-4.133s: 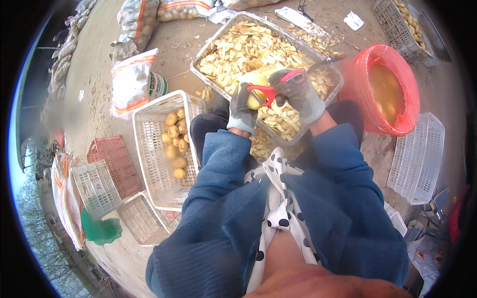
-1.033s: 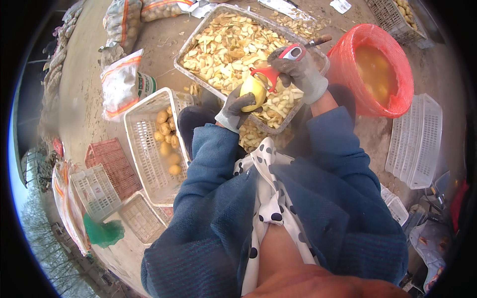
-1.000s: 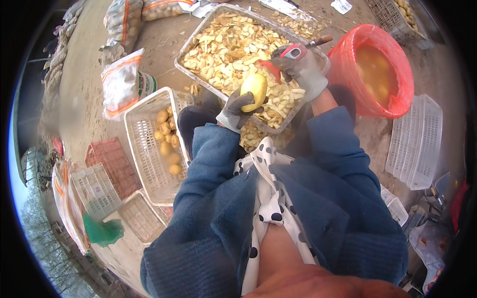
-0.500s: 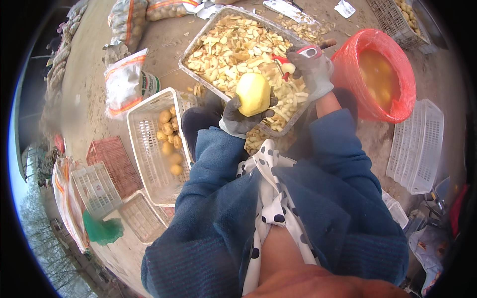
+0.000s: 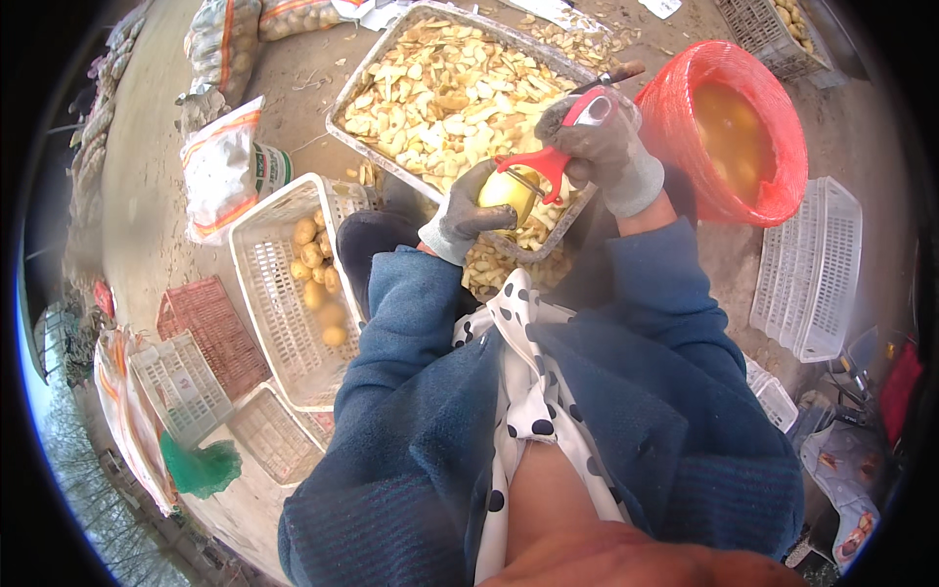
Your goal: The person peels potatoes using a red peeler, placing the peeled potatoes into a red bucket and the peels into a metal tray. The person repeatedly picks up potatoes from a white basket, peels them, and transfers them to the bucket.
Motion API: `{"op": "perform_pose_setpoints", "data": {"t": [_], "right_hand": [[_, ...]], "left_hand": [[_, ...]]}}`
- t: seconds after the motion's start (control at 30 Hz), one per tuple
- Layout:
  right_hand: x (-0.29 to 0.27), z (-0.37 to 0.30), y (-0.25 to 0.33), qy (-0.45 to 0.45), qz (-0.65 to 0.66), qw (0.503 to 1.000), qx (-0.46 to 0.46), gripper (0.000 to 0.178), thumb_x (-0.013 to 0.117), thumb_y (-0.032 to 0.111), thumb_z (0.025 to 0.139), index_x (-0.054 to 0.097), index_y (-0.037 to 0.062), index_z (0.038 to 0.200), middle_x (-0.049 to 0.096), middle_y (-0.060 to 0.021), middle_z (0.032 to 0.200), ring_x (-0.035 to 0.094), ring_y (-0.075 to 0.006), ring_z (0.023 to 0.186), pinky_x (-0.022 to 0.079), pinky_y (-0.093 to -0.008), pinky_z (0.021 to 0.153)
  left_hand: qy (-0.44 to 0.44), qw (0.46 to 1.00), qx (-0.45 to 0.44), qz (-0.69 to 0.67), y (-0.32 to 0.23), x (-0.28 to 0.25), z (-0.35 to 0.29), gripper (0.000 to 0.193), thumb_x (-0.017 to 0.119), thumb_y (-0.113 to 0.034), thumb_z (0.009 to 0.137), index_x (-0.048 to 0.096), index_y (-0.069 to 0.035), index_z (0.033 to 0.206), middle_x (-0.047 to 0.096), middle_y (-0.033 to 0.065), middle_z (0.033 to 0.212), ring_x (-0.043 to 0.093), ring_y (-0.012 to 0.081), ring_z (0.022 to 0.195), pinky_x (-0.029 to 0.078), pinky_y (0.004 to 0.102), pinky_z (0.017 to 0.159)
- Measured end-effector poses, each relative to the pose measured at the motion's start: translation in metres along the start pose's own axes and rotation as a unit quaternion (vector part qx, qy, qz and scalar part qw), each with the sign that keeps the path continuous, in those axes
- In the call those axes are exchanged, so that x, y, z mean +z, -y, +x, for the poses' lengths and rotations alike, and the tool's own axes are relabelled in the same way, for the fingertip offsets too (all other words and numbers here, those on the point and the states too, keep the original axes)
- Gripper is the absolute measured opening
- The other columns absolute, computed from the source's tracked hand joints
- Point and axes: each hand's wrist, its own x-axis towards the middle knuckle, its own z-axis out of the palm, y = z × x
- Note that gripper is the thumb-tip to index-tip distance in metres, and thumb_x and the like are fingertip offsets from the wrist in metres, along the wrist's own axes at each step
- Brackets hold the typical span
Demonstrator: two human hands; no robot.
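Observation:
My left hand [image 5: 460, 217], in a grey glove, is closed round a peeled yellow potato [image 5: 503, 196]. My right hand [image 5: 614, 147], gloved too, grips a red peeler [image 5: 536, 162] whose metal blade lies across the potato's upper right side. Both are held over the near end of a pale tub [image 5: 378, 159] heaped with potato peelings [image 5: 440, 98]. The potato's underside is hidden by the left hand and the peeler.
A bucket in red plastic [image 5: 675, 98] holds cloudy water and potatoes at right. Unpeeled potatoes [image 5: 311, 256] lie in a white crate [image 5: 279, 338] at left. A brown-handled tool [image 5: 622, 72] rests by the tub's far right. Potato sacks [image 5: 220, 54] stand beyond.
The peeler has come down and left from beside the potato onto it. The left hand has turned the potato, tilting it, and shifted slightly left. The whole view has shifted a little.

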Motion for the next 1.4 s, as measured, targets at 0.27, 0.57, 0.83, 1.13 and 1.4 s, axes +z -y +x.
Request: {"op": "perform_pose_setpoints", "data": {"t": [0.27,0.57,0.83,1.13,1.4], "right_hand": [[0.017,0.008,0.009,-0.23,0.013,0.949,0.213,0.012,0.065,0.013,0.072,0.06,0.0028,0.07,0.053,-0.0004,0.057,0.047,-0.0085,0.044,0.034,-0.0217,0.039],[0.011,0.016,-0.024,-0.055,-0.186,0.961,0.198,0.013,0.063,0.012,0.074,0.061,0.0014,0.082,0.059,-0.0045,0.072,0.055,-0.0118,0.063,0.043,-0.0239,0.053],[0.026,0.005,0.002,-0.06,0.222,0.96,0.16,0.013,0.061,0.007,0.071,0.057,-0.0001,0.08,0.052,-0.0019,0.061,0.047,-0.009,0.043,0.035,-0.0204,0.037],[0.004,0.006,-0.035,-0.297,0.088,0.942,0.129,0.022,0.063,0.022,0.076,0.056,0.0042,0.086,0.06,-0.0035,0.073,0.055,-0.0126,0.054,0.042,-0.0231,0.039],[-0.001,0.001,-0.034,-0.225,0.095,0.961,0.131,0.025,0.054,0.017,0.082,0.049,0.0043,0.102,0.056,-0.0081,0.093,0.056,-0.0184,0.076,0.047,-0.0279,0.053]], "left_hand": [[-0.08,0.991,0.045,0.095,0.004,-0.019,-0.003,0.083,0.078,-0.017,0.05,0.041,0.003,0.121,0.05,0.0113,0.111,0.049,0.02,0.103,0.039,0.0305,0.09],[-0.125,0.962,0.108,0.215,0.006,-0.02,-0.005,0.096,0.081,-0.025,0.046,0.033,0.002,0.125,0.049,0.0164,0.108,0.05,0.0251,0.101,0.04,0.0336,0.09],[-0.089,0.988,0.066,0.113,0.018,-0.031,0.003,0.096,0.078,-0.018,0.049,0.029,0.003,0.128,0.047,0.0146,0.116,0.049,0.0223,0.105,0.039,0.0322,0.091],[-0.061,0.979,0.151,-0.121,-0.021,-0.019,-0.01,0.1,0.078,-0.016,0.053,0.022,0.002,0.133,0.038,0.0178,0.129,0.039,0.0267,0.118,0.033,0.0366,0.098],[-0.027,0.967,0.067,-0.244,-0.009,-0.02,-0.008,0.083,0.066,-0.014,0.056,0.03,0.002,0.129,0.049,0.0164,0.117,0.054,0.0266,0.102,0.044,0.0354,0.089]]}}
